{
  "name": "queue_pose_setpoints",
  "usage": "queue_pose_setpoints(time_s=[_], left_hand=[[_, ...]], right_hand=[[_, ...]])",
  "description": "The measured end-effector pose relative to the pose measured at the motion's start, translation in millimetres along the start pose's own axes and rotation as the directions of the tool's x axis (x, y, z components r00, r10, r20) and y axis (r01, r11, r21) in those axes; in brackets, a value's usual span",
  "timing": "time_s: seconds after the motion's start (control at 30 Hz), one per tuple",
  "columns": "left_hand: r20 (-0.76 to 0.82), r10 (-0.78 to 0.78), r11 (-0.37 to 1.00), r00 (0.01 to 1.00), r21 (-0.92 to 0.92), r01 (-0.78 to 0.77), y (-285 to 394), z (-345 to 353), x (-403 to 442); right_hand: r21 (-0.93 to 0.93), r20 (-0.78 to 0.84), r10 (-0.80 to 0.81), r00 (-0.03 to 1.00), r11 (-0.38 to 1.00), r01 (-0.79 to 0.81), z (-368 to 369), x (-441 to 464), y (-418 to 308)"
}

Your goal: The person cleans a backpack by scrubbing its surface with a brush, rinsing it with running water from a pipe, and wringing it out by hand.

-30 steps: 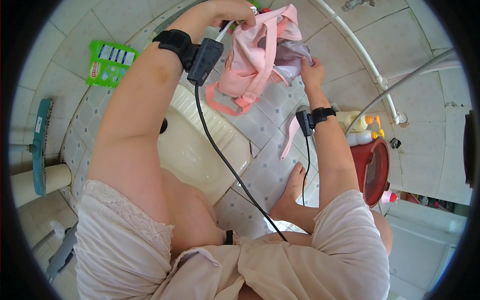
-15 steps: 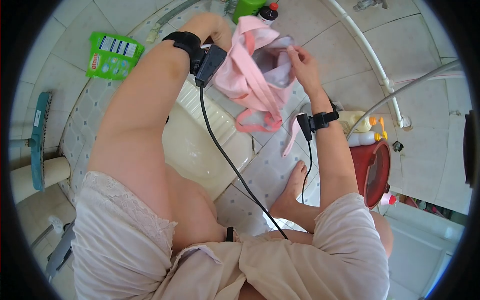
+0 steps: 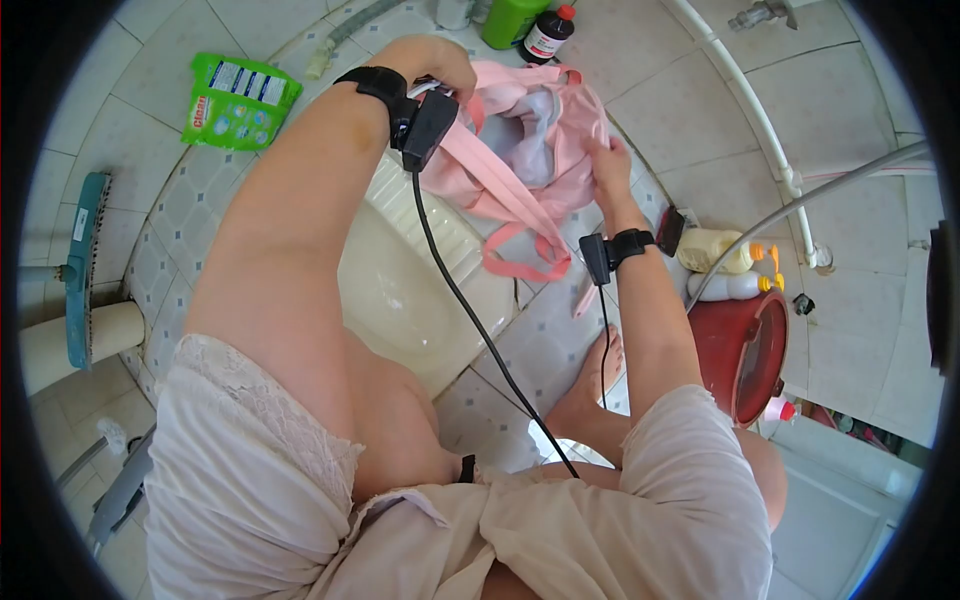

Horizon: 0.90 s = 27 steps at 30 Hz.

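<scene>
A pink cloth bag (image 3: 487,168) with long straps and a pale grey-white lining lies on the tiled floor beyond the squat toilet (image 3: 400,290). Its mouth faces up and is spread apart. My left hand (image 3: 440,62) is closed at the bag's upper left edge, its fingertips partly hidden by the hand itself. On the right side, my right hand (image 3: 612,172) pinches the fabric near the rim. One strap loops down over the toilet's edge. A pink-handled brush (image 3: 586,299) is on the floor below my right wrist, mostly covered by the strapped-on black device (image 3: 596,258).
Beyond the bag stand a green bottle (image 3: 508,22) and a dark red-capped bottle (image 3: 548,36). A green pouch (image 3: 238,103) lies at left. Pump bottles (image 3: 722,252) and a red bucket (image 3: 738,350) are at right, with a grey hose (image 3: 810,190) crossing above them.
The bag has come down lower and spread wider, showing more lining. My right hand has moved toward me with its side of the rim. My left hand has shifted slightly right.
</scene>
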State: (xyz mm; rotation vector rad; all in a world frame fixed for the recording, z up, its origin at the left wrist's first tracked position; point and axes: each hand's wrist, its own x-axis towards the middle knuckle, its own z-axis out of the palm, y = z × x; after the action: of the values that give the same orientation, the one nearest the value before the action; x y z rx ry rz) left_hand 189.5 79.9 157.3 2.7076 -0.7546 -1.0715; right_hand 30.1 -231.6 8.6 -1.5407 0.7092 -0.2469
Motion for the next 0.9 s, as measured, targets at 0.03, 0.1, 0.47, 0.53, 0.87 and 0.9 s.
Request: queue_pose_setpoints(time_s=[0.03, 0.1, 0.47, 0.53, 0.87, 0.9], left_hand=[[0.004, 0.006, 0.995, 1.000, -0.104, -0.005, 2, 0, -2], [-0.004, 0.005, 0.976, 1.000, -0.216, -0.006, 3, 0, -5], [0.157, 0.412, 0.495, 0.897, -0.865, -0.076, 17, 30, 28], [0.127, 0.395, 0.482, 0.910, -0.871, -0.088, 27, 22, 23], [0.036, 0.092, 0.994, 0.995, 0.048, -0.093, -17, 33, 52], [0.053, 0.077, 0.996, 0.996, 0.030, -0.079, -26, 39, 64]], right_hand=[[-0.011, -0.003, -0.106, 0.994, 0.994, 0.106, 3, -7, -25], [-0.016, 0.001, -0.252, 0.968, 0.968, 0.252, 12, -23, -81], [-0.290, 0.085, -0.684, 0.724, 0.679, 0.675, 14, -97, -270], [-0.450, 0.149, -0.858, 0.491, 0.383, 0.807, 23, -120, -280], [-0.698, 0.660, -0.150, 0.737, 0.240, 0.674, 26, -72, -114], [-0.795, 0.504, -0.041, 0.863, 0.367, 0.482, 27, -75, -112]])
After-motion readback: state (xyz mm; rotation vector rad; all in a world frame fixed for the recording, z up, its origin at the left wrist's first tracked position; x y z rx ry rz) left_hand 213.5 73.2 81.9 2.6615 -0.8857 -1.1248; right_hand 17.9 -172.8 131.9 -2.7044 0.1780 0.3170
